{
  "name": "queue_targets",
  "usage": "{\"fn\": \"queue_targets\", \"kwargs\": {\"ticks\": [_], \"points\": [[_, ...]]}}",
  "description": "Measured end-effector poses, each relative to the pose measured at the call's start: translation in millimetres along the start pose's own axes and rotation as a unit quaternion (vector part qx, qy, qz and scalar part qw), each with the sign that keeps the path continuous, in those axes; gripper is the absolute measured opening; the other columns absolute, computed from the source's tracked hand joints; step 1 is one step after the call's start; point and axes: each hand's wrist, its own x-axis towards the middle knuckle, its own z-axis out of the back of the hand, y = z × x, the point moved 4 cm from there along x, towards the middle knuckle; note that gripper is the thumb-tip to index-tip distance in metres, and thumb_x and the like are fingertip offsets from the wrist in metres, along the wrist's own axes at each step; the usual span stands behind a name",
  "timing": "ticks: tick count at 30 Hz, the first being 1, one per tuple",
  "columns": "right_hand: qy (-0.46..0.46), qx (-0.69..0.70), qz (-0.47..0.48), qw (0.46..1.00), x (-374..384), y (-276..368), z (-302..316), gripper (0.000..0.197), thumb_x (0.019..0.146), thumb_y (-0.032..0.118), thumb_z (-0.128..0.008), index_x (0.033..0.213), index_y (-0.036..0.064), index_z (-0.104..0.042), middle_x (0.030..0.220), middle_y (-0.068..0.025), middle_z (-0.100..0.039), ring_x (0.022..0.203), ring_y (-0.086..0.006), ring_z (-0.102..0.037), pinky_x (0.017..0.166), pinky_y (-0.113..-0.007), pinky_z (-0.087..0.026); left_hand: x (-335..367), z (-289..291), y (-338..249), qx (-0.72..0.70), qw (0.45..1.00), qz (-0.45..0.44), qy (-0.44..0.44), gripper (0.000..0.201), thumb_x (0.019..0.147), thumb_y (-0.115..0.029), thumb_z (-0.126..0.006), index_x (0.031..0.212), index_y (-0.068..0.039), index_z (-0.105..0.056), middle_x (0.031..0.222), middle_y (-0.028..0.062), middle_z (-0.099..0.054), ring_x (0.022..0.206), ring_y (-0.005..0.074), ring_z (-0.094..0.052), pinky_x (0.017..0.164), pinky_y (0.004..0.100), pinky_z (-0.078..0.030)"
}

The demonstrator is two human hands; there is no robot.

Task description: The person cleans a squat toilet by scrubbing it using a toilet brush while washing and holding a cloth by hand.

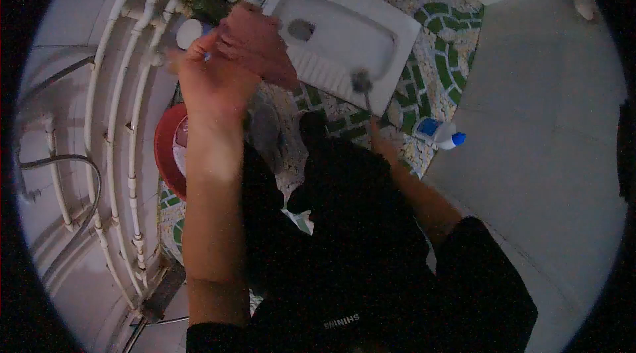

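Observation:
My left hand [215, 84] is raised at the left, its fingers closed on a reddish-brown cloth [258, 45] that hangs out to the right. Farther right and lower, my right hand [382, 141] grips the handle of a small scrubbing brush [362, 81]. The brush's dark head rests at or just over the near edge of a white squat toilet [399, 55]. Much of the right hand's fingers is hard to make out in the dim light. The toilet has a ribbed foot area and a dark drain hole.
A red basin [163, 147] stands left, partly behind my left forearm. White pipes [112, 147] run along the left wall. A white bottle [438, 134] with a blue cap lies on the green-patterned floor [444, 35], beside the grey tiled wall [536, 101].

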Motion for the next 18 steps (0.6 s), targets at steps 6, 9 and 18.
{"fn": "queue_targets", "kwargs": {"ticks": [6,9,18], "points": [[-0.04,0.02,0.051,0.998,-5,11,8,0.067,0.084,0.011,-0.047,0.139,0.0067,-0.008,0.086,-0.0231,-0.059,0.074,-0.0379,-0.058,0.066,-0.044,-0.046,3,5,-4,0.011,1.0,-0.014,0.025,0.038,0.076,-0.014,-0.046,0.11,0.002,-0.05,0.116,0.0148,-0.051,0.111,0.0294,-0.046,0.1,0.0422,-0.031],[-0.089,0.074,0.066,0.991,18,24,38,0.069,0.084,0.011,-0.048,0.139,0.0065,-0.007,0.083,-0.0236,-0.059,0.072,-0.0384,-0.057,0.065,-0.044,-0.046,-1,-1,-6,0.03,0.999,-0.032,0.021,0.034,0.076,-0.014,-0.046,0.105,0.0,-0.052,0.114,0.0136,-0.053,0.11,0.0284,-0.046,0.099,0.042,-0.031],[-0.042,0.018,0.108,0.993,18,33,11,0.074,0.081,0.01,-0.05,0.14,0.0087,-0.005,0.082,-0.0243,-0.059,0.072,-0.0391,-0.057,0.065,-0.045,-0.045,5,6,-13,0.009,0.999,-0.039,0.011,0.03,0.076,-0.015,-0.048,0.101,-0.001,-0.052,0.113,0.0127,-0.053,0.108,0.027,-0.047,0.098,0.0413,-0.031]]}}
